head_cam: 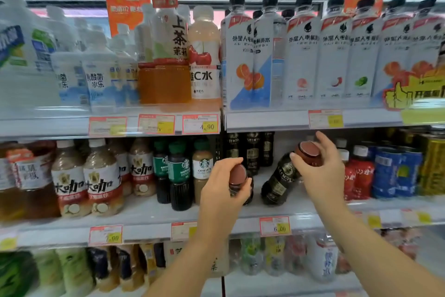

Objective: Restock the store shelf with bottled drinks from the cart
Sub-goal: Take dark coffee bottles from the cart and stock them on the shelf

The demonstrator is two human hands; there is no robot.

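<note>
Both of my hands reach into the middle shelf (pixel 154 212). My left hand (pixel 222 190) grips the brown cap end of a dark bottle (pixel 240 184) that stands near the shelf's front. My right hand (pixel 320 169) holds a second dark bottle (pixel 281 178) by its brown cap, tilted with its base resting on the shelf. More dark bottles of the same kind (pixel 252 150) stand in a row behind them.
Green-capped coffee bottles (pixel 179 174) stand just left of my left hand. Red bottles (pixel 358 174) and blue cans (pixel 395 171) stand right of my right hand. The upper shelf (pixel 265 118) holds tall white bottles. Price tags line the shelf edges.
</note>
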